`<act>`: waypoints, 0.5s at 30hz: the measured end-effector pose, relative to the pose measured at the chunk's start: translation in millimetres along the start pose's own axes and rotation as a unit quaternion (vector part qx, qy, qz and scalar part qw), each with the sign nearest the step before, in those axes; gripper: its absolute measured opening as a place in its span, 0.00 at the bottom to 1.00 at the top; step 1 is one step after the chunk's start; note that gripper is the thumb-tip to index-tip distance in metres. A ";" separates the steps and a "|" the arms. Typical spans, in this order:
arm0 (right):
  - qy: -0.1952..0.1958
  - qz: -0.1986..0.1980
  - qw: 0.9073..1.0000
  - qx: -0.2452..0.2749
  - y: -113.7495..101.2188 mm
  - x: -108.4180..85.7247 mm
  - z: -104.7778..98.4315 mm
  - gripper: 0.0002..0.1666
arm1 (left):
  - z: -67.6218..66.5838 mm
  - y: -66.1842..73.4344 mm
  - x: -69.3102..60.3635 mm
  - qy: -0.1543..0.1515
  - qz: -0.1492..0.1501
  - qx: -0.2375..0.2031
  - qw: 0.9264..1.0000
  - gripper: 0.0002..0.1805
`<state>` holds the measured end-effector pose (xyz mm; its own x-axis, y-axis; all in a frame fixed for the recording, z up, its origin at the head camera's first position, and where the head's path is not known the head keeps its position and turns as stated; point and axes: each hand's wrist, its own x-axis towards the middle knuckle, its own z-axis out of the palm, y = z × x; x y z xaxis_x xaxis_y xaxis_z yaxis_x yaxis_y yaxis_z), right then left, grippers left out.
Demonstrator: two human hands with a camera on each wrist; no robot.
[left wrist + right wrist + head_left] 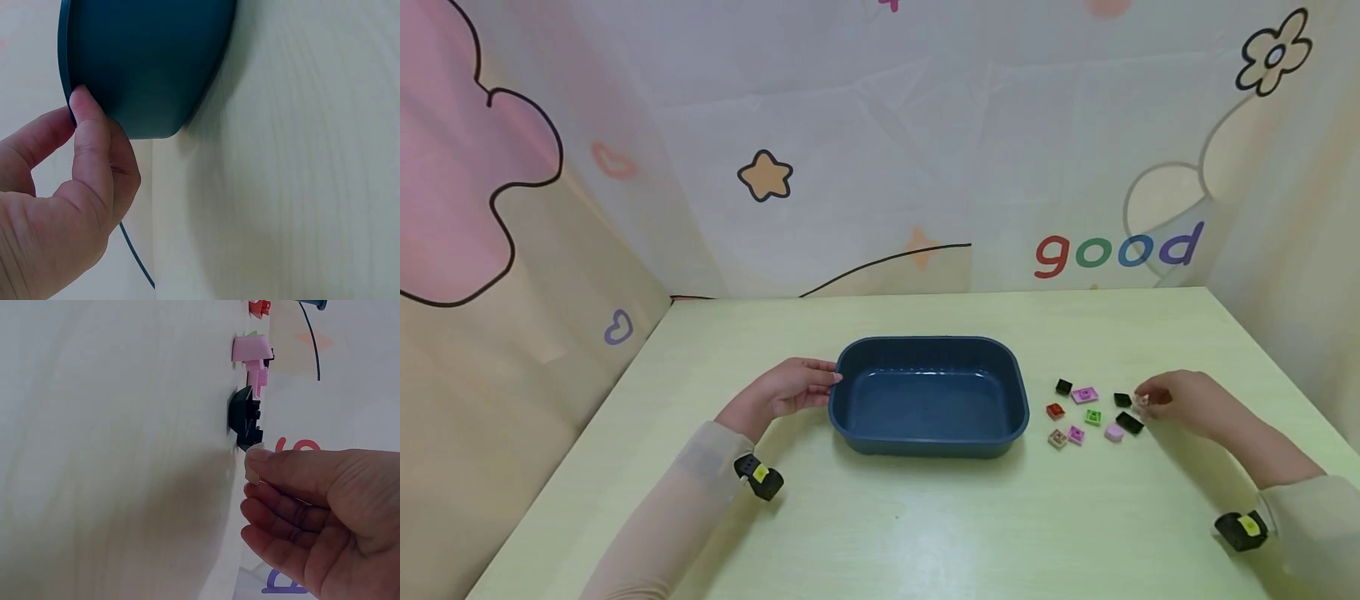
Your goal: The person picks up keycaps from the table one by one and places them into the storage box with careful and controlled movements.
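My left hand (796,387) pinches the left rim of a dark blue rectangular basin (928,446). In the left wrist view, the thumb and a finger meet at the edge of the basin (144,69). My right hand (1195,402) holds a small pale toy brick (1141,402) between thumb and index finger, at the right side of the loose bricks. The right wrist view shows this pale brick (254,465) partly covered by the fingertips. Close to it lie a flat black brick (1129,423), a smaller black brick (1122,400) and a light pink brick (1114,432).
Between basin and right hand lie several other bricks: black (1063,387), red (1056,411), green (1093,417), tan (1057,438) and pink ones (1085,395). They sit on a pale wooden table (895,525). A printed curtain (880,167) hangs behind it.
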<state>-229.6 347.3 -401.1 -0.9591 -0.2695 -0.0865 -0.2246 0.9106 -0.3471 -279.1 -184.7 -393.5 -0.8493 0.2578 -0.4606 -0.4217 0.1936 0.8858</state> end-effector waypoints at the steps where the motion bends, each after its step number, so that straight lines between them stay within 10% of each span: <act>1: 0.000 -0.001 1.000 0.001 -0.4 0.0 -0.9 0.16 | 0.0 -0.1 0.0 0.001 0.000 -0.001 1.000 0.19; 15: 0.011 -0.012 1.000 -0.005 -7.8 -1.6 -21.0 0.17 | 1.9 0.9 -0.9 0.010 -0.002 0.007 1.000 0.18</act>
<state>-229.9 347.2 -378.7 -0.9569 -0.2848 -0.0569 -0.2496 0.9067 -0.3400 -278.0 -183.0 -392.4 -0.8539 0.2378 -0.4630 -0.4208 0.2080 0.8830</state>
